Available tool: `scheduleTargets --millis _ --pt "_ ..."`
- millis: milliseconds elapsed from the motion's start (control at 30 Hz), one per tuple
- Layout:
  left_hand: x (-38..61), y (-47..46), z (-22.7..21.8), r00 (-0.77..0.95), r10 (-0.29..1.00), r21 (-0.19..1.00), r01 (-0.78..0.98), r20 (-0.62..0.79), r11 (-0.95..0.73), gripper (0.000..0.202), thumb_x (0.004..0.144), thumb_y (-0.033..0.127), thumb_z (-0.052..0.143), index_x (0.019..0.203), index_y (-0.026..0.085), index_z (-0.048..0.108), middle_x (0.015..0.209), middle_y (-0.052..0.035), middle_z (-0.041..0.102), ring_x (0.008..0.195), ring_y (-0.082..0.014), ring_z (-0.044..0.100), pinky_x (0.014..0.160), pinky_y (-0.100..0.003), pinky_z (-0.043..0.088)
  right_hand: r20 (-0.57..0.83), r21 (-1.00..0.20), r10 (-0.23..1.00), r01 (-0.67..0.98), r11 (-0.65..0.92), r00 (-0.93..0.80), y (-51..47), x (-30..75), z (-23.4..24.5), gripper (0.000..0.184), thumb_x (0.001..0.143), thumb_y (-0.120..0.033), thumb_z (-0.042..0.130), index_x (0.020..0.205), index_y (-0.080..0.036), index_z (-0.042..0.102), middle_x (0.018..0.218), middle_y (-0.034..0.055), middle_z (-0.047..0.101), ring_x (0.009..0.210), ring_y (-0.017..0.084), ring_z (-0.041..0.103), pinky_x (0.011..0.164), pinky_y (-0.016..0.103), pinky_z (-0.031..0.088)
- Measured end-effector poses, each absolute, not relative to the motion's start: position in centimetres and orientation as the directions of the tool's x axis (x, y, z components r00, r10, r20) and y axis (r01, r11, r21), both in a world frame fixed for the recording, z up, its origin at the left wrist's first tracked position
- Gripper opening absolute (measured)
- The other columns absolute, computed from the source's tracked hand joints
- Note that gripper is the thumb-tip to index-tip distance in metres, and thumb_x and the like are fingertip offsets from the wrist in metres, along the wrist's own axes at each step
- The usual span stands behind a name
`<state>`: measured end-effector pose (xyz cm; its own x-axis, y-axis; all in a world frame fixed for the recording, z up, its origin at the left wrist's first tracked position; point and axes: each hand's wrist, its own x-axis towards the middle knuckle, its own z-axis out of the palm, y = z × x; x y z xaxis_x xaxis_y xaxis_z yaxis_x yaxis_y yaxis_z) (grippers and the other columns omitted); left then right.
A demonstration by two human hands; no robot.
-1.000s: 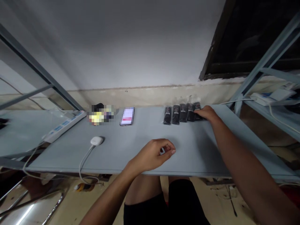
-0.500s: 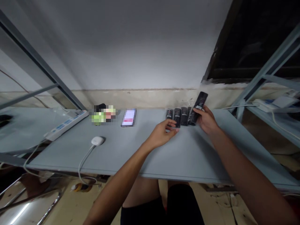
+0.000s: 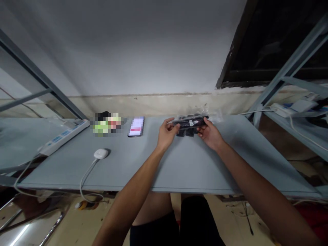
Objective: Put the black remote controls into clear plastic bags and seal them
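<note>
A black roll-shaped packet in clear plastic lies crosswise between my hands, with a small white label facing up. My left hand grips its left end between thumb and fingers. On the other end, my right hand has its thumb on top and fingers curled below. Loose clear wrapping sticks out past the right end. Beneath and behind the held packet are several similar black packets on the tabletop, mostly covered by it. What is inside the packets cannot be made out.
The grey-blue tabletop bears a phone with a blurred screen, a blurred green and pink item, a white round device with a cable and a white power strip. Metal frame posts rise at both sides.
The packet in my right hand has turned from near upright to lying sideways and moved left over the others. My left hand has come up and taken its left end.
</note>
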<state>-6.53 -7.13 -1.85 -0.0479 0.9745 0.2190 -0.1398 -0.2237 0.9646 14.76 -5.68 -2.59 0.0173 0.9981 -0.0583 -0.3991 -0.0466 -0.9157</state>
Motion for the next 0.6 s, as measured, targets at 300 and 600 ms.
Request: scheduleTargets --millis 300,600 --pt "-7.8 -6.9 1.2 -0.325 0.862 0.887 -0.120 0.389 -0.445 0.056 0.081 0.053 0.083 0.124 0.018 0.076 0.118 -0.0087 0.077 0.107 -0.0232 0.072 0.099 -0.042 0.061 -0.160 -0.859 0.966 -0.454 -0.238 -0.203 -6.3 15.6 -2.8 0.017 0.088 -0.040 0.073 0.092 -0.025 0.067 0.093 0.0059 0.080 0.085 0.025 0.080 0.060 0.031 0.066" --pt "-6.6 -8.2 5.2 -0.243 0.782 0.818 0.110 0.574 -0.565 0.023 0.090 0.041 0.077 0.104 0.023 0.082 0.108 -0.0059 0.081 0.106 -0.0221 0.075 0.092 -0.036 0.062 -0.187 -0.778 0.871 -0.473 -0.413 -0.454 -6.1 16.7 -3.8 0.018 0.098 -0.037 0.064 0.110 -0.024 0.068 0.104 0.0077 0.079 0.086 0.023 0.080 0.056 0.026 0.064"
